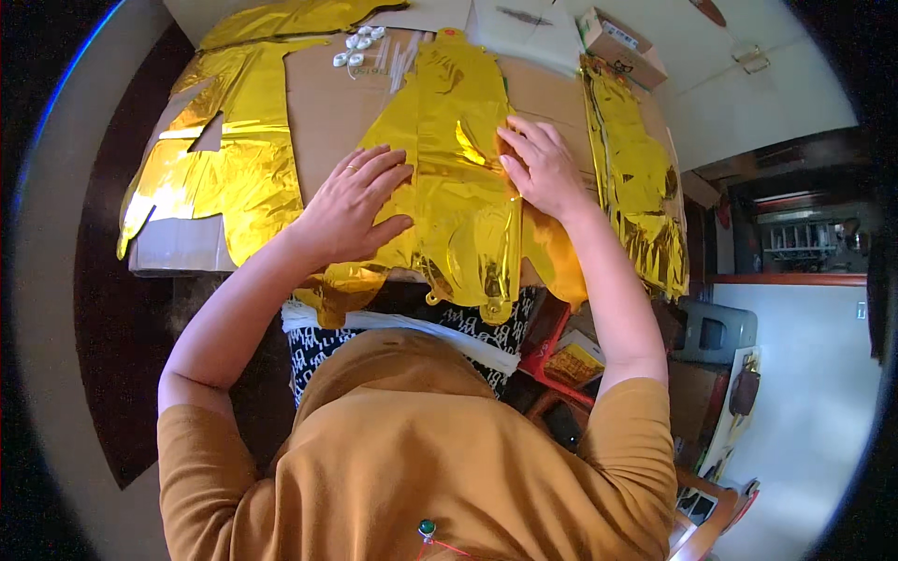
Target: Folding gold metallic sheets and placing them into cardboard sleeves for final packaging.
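Observation:
A shiny gold foil sheet (pixel 458 103), shaped like a flat uninflated balloon, lies in front of me across the table's near edge. Small round tabs show at its lower end. My left hand (pixel 360 201) rests on its left part, fingers extended and the thumb apart; a ring is on one finger. On the right side of the foil lies my right hand (pixel 541 164), its fingers slightly bent and spread. Neither hand grips anything that I can see. Creases and a bright fold run between the two hands.
More gold foil (pixel 262 140) covers the table's left side, and a stack of it (pixel 636 159) lies at the right. Brown cardboard (pixel 327 103) lies underneath. White rolls (pixel 355 47) and clear straws (pixel 402 61) sit at the back, near a cardboard box (pixel 622 47). A red container (pixel 552 355) stands below right.

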Demonstrator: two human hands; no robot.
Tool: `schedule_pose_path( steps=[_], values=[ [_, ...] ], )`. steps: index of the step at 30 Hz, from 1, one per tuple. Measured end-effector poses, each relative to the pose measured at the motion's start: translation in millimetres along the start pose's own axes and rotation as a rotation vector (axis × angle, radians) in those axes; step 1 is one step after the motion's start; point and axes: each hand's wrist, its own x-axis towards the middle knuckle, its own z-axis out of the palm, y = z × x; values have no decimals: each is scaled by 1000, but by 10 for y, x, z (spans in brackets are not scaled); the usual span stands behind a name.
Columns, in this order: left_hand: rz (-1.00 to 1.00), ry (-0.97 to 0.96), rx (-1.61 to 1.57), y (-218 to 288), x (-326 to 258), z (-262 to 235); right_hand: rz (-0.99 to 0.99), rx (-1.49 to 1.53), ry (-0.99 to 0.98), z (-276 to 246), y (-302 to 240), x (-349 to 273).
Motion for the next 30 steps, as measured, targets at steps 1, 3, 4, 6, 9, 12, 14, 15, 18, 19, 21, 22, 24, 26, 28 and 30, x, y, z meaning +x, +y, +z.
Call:
schedule_pose_path(
  steps=[1,3,4,6,9,12,14,15,18,19,21,22,24,26,28,30],
  values=[
    [-7,-5,16,-16,-27,-10,-14,-9,14,7,-12,-7],
    [-21,-14,49,-66,-51,-40,-26,-14,25,19,-28,-10],
    [-24,-28,51,-95,-48,-70,-23,-10,22,21,-35,-11],
    [-20,-47,68,-164,-47,-87,-23,-8,22,32,-47,-17],
    [-14,-86,80,-229,7,-108,-16,-16,23,46,-42,0],
    [25,-93,67,-243,38,-126,-5,-28,15,51,-46,-13],
    [31,-93,69,-270,36,-127,2,-22,14,56,-59,-18],
    [35,-92,69,-278,33,-124,4,-21,12,48,-64,-19],
    [9,-79,25,-262,18,-116,4,-34,15,29,-60,-36],
    [7,-70,28,-255,9,-112,12,-31,11,28,-63,-38],
    [7,-52,29,-231,-8,-90,30,-30,2,25,-70,-53],
    [-1,-54,22,-218,-11,-93,26,-35,12,32,-72,-56],
    [-14,-57,4,-191,-12,-122,18,-49,32,62,-79,-43],
    [-22,-51,-12,-188,-26,-128,25,-91,29,89,-99,-27],
    [-23,-36,-34,-177,-31,-145,18,-123,45,104,-137,-7],
    [-17,-29,-61,-169,-21,-144,20,-118,53,138,-112,-20]
  ],
)
